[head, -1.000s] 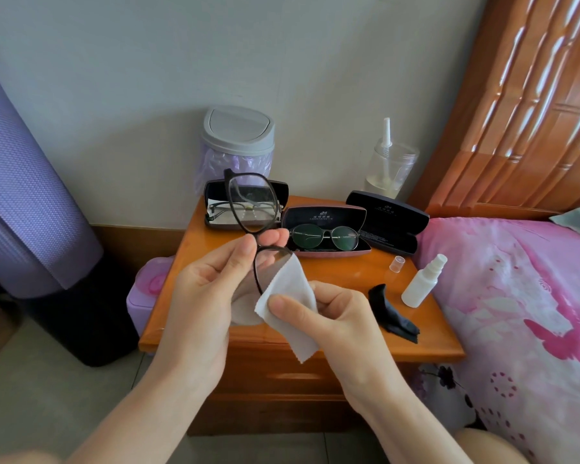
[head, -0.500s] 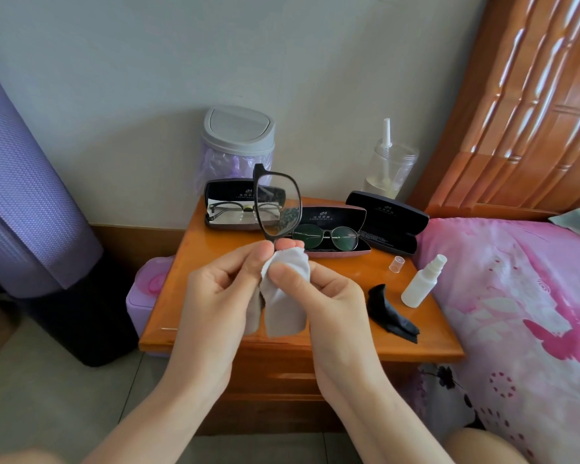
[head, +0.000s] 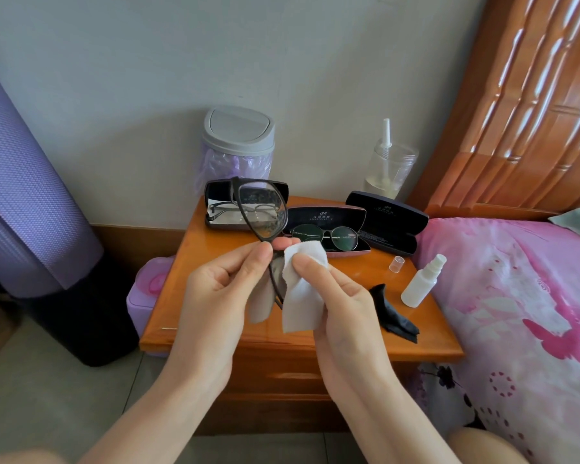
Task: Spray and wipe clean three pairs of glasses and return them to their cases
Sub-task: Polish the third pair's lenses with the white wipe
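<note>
Left hand (head: pixel 221 289) pinches glasses (head: pixel 263 209), wipe (head: pixel 302 296) at rim

Place: home bedroom.
Right: bed with pink floral cover (head: pixel 516 296).
Upper right: carved orange wooden headboard (head: pixel 533 95).
Centre: orange wooden bedside cabinet (head: pixel 416 349).

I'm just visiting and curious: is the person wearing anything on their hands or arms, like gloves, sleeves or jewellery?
Nothing shows. The left hand and the right hand are bare, without gloves, rings, watch or wristband, and no sleeve shows anywhere up the arms to the picture's lower edge. The visible nails look short and unpainted.
</note>
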Tool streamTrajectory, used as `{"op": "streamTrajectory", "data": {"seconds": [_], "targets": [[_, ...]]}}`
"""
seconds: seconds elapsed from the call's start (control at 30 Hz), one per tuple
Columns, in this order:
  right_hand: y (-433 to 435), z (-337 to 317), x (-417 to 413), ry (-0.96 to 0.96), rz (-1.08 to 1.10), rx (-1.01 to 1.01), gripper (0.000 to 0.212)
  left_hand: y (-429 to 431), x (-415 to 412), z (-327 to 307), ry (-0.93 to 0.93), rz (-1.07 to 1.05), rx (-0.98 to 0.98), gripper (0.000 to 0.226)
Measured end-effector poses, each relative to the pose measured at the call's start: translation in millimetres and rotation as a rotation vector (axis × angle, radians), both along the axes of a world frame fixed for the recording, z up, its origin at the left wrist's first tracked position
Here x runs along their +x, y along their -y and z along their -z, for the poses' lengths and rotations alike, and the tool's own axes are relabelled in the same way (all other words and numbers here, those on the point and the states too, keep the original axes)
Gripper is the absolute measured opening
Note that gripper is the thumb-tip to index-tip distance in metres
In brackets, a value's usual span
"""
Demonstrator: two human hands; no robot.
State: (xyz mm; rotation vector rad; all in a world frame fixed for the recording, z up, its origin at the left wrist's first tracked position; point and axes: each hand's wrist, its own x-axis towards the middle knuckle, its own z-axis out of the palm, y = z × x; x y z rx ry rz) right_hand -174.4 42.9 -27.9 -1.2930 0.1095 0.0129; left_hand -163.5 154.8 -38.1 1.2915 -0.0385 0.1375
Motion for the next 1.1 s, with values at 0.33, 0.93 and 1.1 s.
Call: {"op": "streamTrajectory", "data": {"seconds": [0.33,0.93,1.1], "targets": [[10.2,11.7,-10.3,0.005,0.002,-0.183,0.033,0.1,0.8,-0.2,-0.023,0.012,-0.060,0.029],[-4.8,4.0,-4.0,0.066,-0.025,-0.120,0.034,2.9,-2.2,3.4,-0.038,0.042,0.038,0.030],[-8.7,2.5,0.8,0.061,-0.003,-0.084,0.040,0.9,-1.5,0.6,-0.026,0.051,0.023,0.028]]}}
